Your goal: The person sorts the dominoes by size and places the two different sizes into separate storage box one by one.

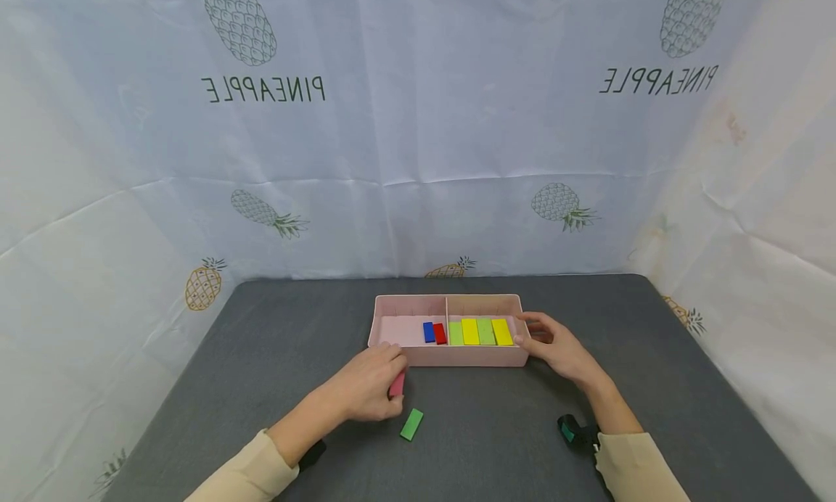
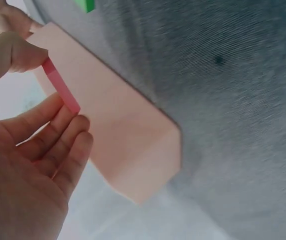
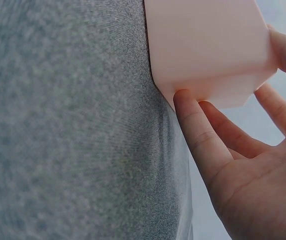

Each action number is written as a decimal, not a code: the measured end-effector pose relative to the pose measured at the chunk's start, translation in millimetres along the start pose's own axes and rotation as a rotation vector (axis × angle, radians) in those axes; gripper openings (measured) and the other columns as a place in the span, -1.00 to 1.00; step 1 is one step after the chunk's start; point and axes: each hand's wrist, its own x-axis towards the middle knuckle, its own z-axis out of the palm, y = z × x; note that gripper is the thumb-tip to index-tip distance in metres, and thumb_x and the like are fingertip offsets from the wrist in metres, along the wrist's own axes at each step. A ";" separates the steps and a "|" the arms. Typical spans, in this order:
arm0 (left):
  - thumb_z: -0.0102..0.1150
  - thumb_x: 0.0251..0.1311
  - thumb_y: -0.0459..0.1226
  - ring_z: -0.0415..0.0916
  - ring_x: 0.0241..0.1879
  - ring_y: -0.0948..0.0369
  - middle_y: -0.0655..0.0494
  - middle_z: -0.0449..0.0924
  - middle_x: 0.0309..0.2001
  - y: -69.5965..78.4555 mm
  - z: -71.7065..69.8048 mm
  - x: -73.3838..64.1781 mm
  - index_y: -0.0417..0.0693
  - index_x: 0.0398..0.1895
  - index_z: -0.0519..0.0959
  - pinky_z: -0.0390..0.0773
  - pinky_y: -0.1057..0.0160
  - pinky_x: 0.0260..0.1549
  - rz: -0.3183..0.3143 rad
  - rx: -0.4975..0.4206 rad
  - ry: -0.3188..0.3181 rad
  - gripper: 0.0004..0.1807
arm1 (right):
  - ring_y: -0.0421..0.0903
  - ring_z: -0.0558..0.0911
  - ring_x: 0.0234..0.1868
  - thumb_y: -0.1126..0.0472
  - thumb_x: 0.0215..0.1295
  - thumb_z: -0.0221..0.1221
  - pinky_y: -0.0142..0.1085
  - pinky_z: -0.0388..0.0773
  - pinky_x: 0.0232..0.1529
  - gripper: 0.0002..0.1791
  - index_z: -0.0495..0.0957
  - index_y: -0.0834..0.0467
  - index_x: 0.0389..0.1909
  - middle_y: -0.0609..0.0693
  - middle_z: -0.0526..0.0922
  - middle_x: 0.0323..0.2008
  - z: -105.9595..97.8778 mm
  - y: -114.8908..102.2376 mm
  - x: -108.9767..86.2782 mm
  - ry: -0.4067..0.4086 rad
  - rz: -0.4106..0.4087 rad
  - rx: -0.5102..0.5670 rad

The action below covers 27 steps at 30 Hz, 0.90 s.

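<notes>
Between thumb and fingertips, my left hand point(image 1: 369, 384) pinches a pink rectangular block point(image 1: 397, 384) in front of the box's left half. The left wrist view shows the thumb at one end of this block point(image 2: 61, 86) and fingers at the other. A two-compartment pink box point(image 1: 464, 356) stands on the table. My right hand point(image 1: 555, 350) holds its right end, thumb at the rim and fingers against the end wall point(image 3: 208, 80). Small blue point(image 1: 428, 332) and red point(image 1: 440, 334) blocks lie in the left compartment. Yellow point(image 1: 470, 332) and light green point(image 1: 486, 331) blocks line the right one.
A green block point(image 1: 411, 424) lies on the dark grey table point(image 1: 496, 444), in front of the box and right of my left hand. Behind the table hangs a white cloth point(image 1: 418, 139) with pineapple prints. Black straps with small devices point(image 1: 575, 431) are at both wrists.
</notes>
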 end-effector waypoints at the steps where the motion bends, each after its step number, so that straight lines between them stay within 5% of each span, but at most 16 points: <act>1: 0.37 0.01 -0.08 0.31 -0.27 0.28 0.22 0.41 -0.27 1.2 -2.4 1.0 -0.05 -0.08 0.58 0.44 0.32 -0.31 0.002 0.006 0.009 -0.59 | 0.31 0.46 0.28 -0.01 0.46 0.22 0.05 0.55 0.07 -0.30 0.26 0.16 0.49 0.28 0.32 0.40 0.1 0.1 0.0 -0.001 -0.003 0.001; 9: 0.33 -0.01 -0.11 0.31 -0.28 0.26 0.20 0.43 -0.27 4.6 -18.7 10.8 -0.06 -0.12 0.56 0.43 0.33 -0.33 0.042 0.058 0.110 -0.61 | 0.32 0.44 0.29 -0.04 0.45 0.22 0.06 0.56 0.06 -0.29 0.26 0.16 0.49 0.28 0.31 0.40 -0.4 1.2 0.6 -0.003 -0.001 0.001; 18: 0.34 -0.02 -0.08 0.41 -0.18 0.19 0.11 0.53 -0.16 3.2 -38.2 28.6 -0.08 -0.06 0.57 0.55 0.23 -0.17 0.059 0.079 0.140 -0.55 | 0.33 0.43 0.30 -0.07 0.44 0.22 0.08 0.55 0.08 -0.28 0.26 0.15 0.48 0.28 0.28 0.43 -0.5 -0.1 0.3 0.000 0.008 -0.010; 27: 0.34 -0.01 -0.09 0.45 -0.05 0.15 0.08 0.54 -0.10 -6.4 -42.1 46.1 -0.09 -0.03 0.58 0.56 0.16 0.01 0.037 0.059 0.158 -0.53 | 0.31 0.45 0.29 -0.04 0.45 0.22 0.06 0.56 0.07 -0.31 0.28 0.15 0.48 0.27 0.32 0.39 -1.4 -1.5 -0.5 -0.003 0.003 0.001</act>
